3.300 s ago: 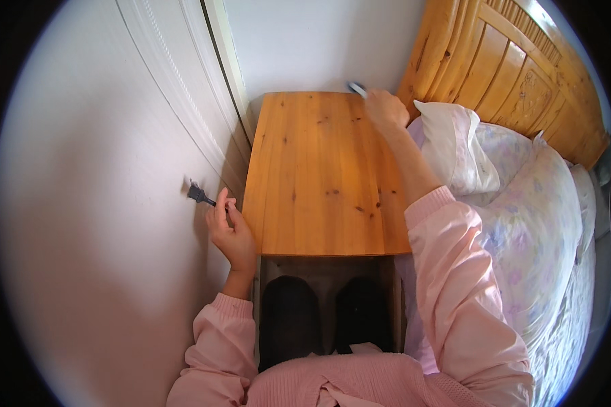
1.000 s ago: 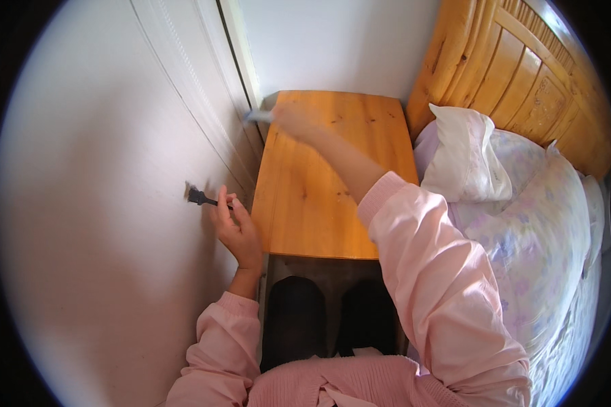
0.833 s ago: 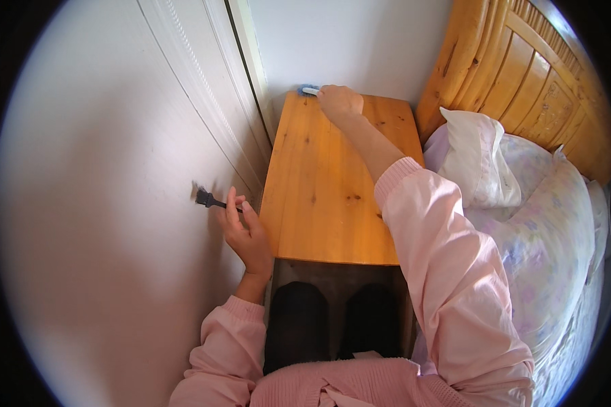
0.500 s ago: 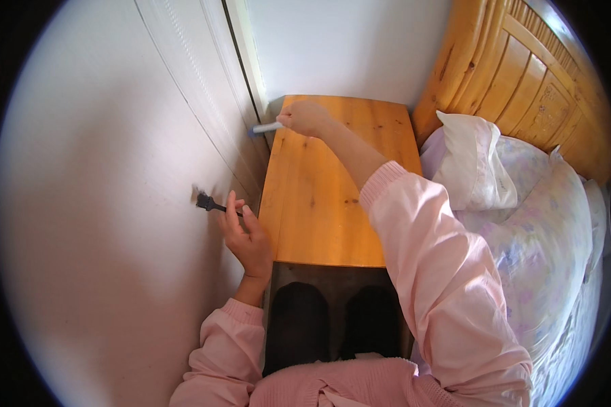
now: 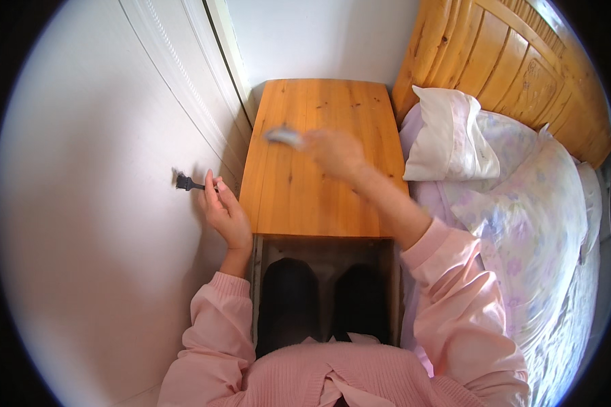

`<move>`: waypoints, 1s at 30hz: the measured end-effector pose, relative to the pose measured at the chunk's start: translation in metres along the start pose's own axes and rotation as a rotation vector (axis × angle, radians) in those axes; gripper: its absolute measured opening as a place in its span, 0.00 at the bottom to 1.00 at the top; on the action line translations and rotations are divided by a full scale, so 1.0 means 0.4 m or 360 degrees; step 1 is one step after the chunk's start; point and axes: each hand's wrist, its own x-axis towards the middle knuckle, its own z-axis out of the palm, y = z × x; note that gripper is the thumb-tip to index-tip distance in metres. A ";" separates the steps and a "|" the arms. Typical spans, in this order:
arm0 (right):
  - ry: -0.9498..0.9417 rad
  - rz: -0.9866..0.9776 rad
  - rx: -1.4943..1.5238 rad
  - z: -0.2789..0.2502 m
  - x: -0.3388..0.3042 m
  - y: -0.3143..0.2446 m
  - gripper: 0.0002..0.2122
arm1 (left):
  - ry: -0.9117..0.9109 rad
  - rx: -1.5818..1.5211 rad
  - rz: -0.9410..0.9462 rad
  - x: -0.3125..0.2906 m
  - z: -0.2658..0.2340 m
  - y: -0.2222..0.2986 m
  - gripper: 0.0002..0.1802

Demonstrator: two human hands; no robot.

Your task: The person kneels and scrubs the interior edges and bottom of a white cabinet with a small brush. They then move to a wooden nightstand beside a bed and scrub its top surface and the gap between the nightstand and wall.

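Note:
My left hand [image 5: 225,216] is raised beside the pale panel on the left, its fingers closed on the thin handle of a small black brush [image 5: 185,182]. The bristle end points left, at or close to the panel; whether it touches I cannot tell. Over the wooden tabletop [image 5: 319,203], my right hand [image 5: 334,154] is closed around the handle of a small white-and-grey-blue tool [image 5: 284,136], which looks like a brush. Motion blurs this hand and the tool. The tool's head points left, and its contact with the wood cannot be made out.
A pale panelled door or wardrobe front [image 5: 95,224] rises close on the left. White wall [image 5: 319,41] stands behind the tabletop. To the right is a bed with a carved wooden headboard [image 5: 516,51], a white pillow [image 5: 448,139] and flowered bedding [image 5: 509,210]. My knees are below the tabletop's near edge.
My right hand has moved from the tabletop's far left edge toward me and to the right, carrying the white tool over the wood. The left hand keeps its hold on the black brush.

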 end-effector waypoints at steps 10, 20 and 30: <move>0.0310 0.0369 -0.0094 -0.089 0.000 0.006 0.13 | -0.0016 0.0155 -0.0003 -0.022 -0.041 0.008 0.21; -0.0135 -0.0297 0.0650 0.007 -0.094 -0.087 0.14 | 0.0022 0.0175 0.0035 -0.044 0.004 -0.016 0.22; 0.0278 0.0634 -0.0740 -0.127 0.017 0.188 0.10 | -0.0010 0.0195 -0.0075 -0.050 0.005 -0.018 0.23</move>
